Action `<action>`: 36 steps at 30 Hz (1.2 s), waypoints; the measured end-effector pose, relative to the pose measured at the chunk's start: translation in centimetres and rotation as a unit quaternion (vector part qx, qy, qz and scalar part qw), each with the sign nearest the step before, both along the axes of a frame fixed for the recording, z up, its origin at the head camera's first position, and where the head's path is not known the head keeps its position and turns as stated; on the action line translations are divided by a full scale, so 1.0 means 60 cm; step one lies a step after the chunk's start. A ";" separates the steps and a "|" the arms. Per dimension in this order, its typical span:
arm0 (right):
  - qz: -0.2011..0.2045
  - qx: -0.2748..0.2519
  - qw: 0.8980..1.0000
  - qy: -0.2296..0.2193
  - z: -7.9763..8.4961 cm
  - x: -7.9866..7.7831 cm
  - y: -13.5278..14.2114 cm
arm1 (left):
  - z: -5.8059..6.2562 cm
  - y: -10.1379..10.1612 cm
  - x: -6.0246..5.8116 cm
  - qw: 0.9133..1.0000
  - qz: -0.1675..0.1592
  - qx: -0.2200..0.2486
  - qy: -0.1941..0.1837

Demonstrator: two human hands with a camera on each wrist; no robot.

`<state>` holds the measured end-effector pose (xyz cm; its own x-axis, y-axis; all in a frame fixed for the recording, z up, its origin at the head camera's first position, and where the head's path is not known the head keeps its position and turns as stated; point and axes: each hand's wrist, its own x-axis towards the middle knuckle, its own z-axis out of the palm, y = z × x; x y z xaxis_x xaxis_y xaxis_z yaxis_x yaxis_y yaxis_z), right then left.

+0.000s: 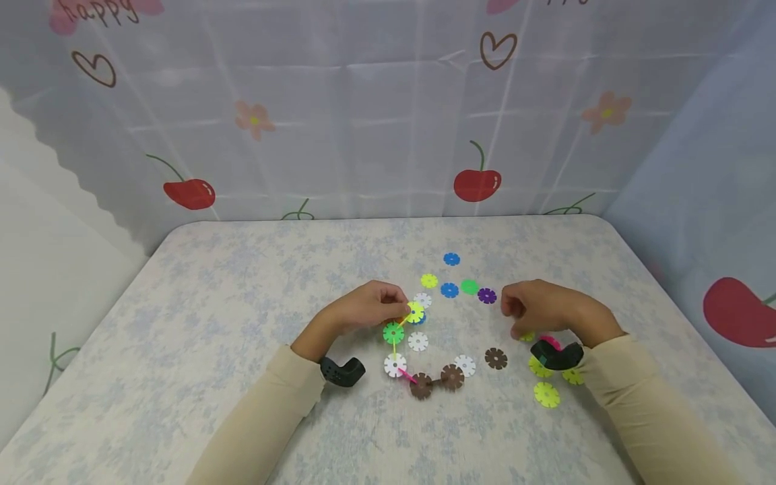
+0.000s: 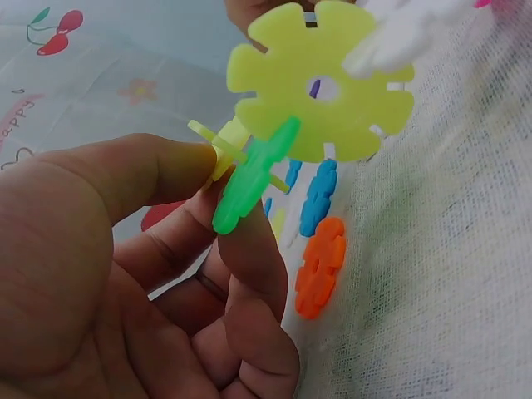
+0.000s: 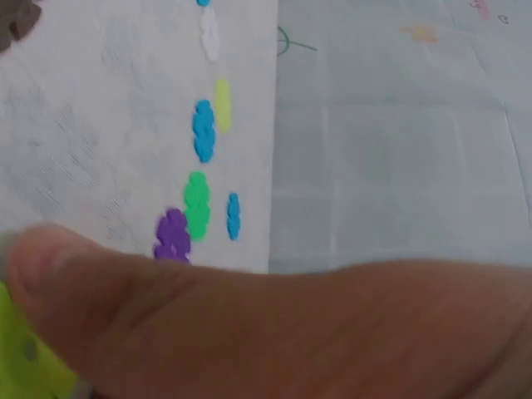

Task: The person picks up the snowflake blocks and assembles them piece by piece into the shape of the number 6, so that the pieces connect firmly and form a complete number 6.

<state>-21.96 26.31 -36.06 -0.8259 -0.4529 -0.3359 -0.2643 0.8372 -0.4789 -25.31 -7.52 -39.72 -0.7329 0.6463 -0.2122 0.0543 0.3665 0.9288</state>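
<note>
In the head view my left hand [image 1: 372, 306] pinches a yellow snowflake disc [image 1: 415, 312] at the end of a linked chain. The chain runs down through a green disc [image 1: 393, 333] and a white disc [image 1: 395, 365], then past an edge-on pink disc [image 1: 407, 375] to brown discs [image 1: 421, 386]. Up close in the left wrist view, thumb and fingertips grip the yellow piece beside the green disc [image 2: 256, 176]. My right hand [image 1: 542, 306] hovers at the right over yellow discs [image 1: 547, 395], fingers loosely bent and thumb pointing down, with no held piece showing.
Loose discs lie on the cloth-covered table [image 1: 242, 289]: blue [image 1: 451, 259], green [image 1: 469, 287], purple [image 1: 487, 296], white [image 1: 418, 341] and brown [image 1: 496, 358]. An orange disc [image 2: 321, 268] appears in the left wrist view. A patterned curtain [image 1: 339, 135] hangs behind the table.
</note>
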 end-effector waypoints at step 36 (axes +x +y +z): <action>-0.016 -0.095 0.994 0.059 -0.040 0.019 0.055 | -0.002 -0.004 -0.004 1.000 0.004 -0.015 0.006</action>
<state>-20.84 29.62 -38.46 -0.8695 -0.4717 -0.1461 -0.3030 0.7432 -0.5965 -25.58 -7.76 -39.82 -0.7405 0.6340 -0.2228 0.0616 0.3942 0.9170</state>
